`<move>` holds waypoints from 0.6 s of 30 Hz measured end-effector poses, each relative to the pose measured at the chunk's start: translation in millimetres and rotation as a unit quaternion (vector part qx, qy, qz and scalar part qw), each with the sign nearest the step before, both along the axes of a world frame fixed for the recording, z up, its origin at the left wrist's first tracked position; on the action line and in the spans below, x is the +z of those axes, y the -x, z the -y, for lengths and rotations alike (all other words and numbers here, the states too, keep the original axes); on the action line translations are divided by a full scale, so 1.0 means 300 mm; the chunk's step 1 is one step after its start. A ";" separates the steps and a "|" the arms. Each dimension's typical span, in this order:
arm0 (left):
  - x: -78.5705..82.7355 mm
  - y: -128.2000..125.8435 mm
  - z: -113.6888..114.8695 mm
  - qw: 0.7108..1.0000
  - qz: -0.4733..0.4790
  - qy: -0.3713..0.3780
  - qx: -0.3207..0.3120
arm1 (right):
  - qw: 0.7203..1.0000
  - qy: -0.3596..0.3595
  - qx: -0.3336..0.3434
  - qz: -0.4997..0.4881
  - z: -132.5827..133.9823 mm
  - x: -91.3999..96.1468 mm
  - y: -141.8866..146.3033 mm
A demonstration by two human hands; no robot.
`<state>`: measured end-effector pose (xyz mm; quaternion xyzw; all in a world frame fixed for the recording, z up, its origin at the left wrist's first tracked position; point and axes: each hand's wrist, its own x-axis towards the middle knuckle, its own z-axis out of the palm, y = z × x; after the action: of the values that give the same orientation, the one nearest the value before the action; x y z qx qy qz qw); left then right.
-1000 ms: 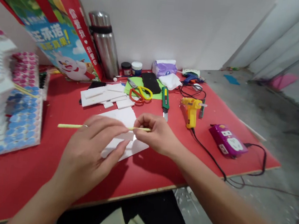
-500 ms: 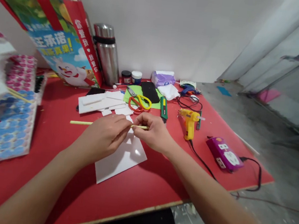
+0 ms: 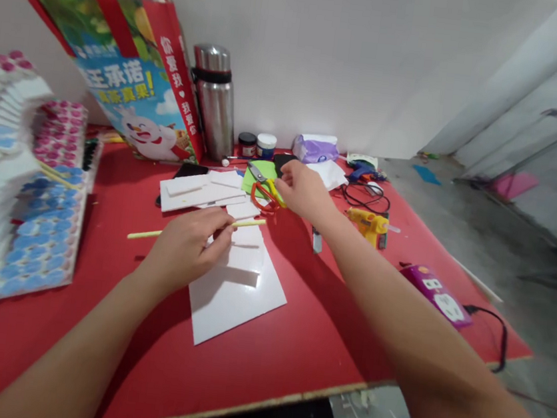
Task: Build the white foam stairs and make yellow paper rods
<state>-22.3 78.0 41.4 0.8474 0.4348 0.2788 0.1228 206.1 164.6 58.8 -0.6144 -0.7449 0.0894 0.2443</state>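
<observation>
My left hand (image 3: 197, 243) is closed around a thin pale-yellow stick (image 3: 251, 223), pinching it near its right end. The stick sticks out on both sides of the hand, above a white sheet (image 3: 241, 312) on the red table. Over at the scissors (image 3: 256, 173), my right hand (image 3: 305, 188) reaches with thumb and fingers somewhat apart, beside the yellow handle loop. Whether the fingertips touch that loop cannot be made out. The scissors, with one red and one yellow loop, lie on green paper (image 3: 258, 165). My right hand and forearm cover most of a utility knife (image 3: 317, 241); its tip shows.
White board pieces (image 3: 194, 193) lie behind the left hand. A yellow glue gun (image 3: 367, 224) and purple power strip (image 3: 435, 295) sit at the right. A steel flask (image 3: 214, 111), small jars (image 3: 266, 145) and a carrier bag (image 3: 145, 100) stand behind. Blue-and-pink pieces (image 3: 45, 229) fill the left.
My right hand has let go of the stick and moved away up and right to the scissors. My left hand keeps the stick, now tilted. The view has shifted slightly left.
</observation>
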 end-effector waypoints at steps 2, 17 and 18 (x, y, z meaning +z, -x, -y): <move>-0.006 0.002 -0.003 1.000 -0.007 0.000 0.009 | 0.990 0.042 -0.004 0.131 -0.045 -0.019 0.022; -0.050 -0.008 -0.002 0.985 0.087 -0.144 -0.031 | 0.979 0.164 -0.026 0.118 -0.120 -0.044 0.058; -0.045 -0.009 0.004 0.985 0.100 -0.136 -0.033 | 0.984 0.151 -0.024 0.095 -0.095 -0.036 0.040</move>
<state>-19.5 76.9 28.0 0.8380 0.3499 0.4146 0.0584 194.1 193.0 48.1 -0.6679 -0.7273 0.1363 0.0793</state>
